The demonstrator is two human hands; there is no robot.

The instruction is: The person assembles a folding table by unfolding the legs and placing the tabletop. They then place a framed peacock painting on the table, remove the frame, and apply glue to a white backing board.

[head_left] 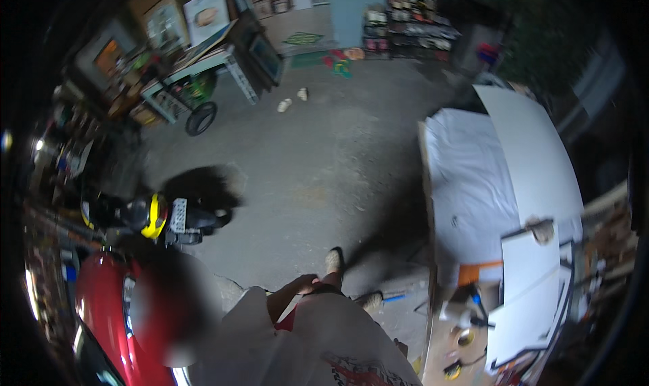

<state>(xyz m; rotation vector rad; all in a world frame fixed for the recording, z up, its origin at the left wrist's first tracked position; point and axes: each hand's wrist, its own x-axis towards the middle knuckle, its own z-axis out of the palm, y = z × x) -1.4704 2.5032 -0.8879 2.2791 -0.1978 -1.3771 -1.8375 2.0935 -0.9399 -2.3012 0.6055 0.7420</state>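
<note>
My left hand (309,282) is low in front of my body, near my knee, with the forearm bent inward over red cloth. Its fingers are small and blurred, so I cannot make out whether they hold anything. My right hand does not show clearly; a small brownish patch sits beside my light shirt (304,345), and I cannot tell what it is. Right of me stands a workbench (439,349). On it lie a roll of tape (465,336), a yellow-and-black tool (452,370) and a blue-and-black tool (477,301).
White sheeting (466,176) and a large white panel (534,149) cover the bench's far part. A blue stick-like thing (394,297) is on the concrete floor. To the left stand a yellow-and-black motorbike (155,215) and a red vehicle (101,298). Two pale shoes (284,105) lie ahead.
</note>
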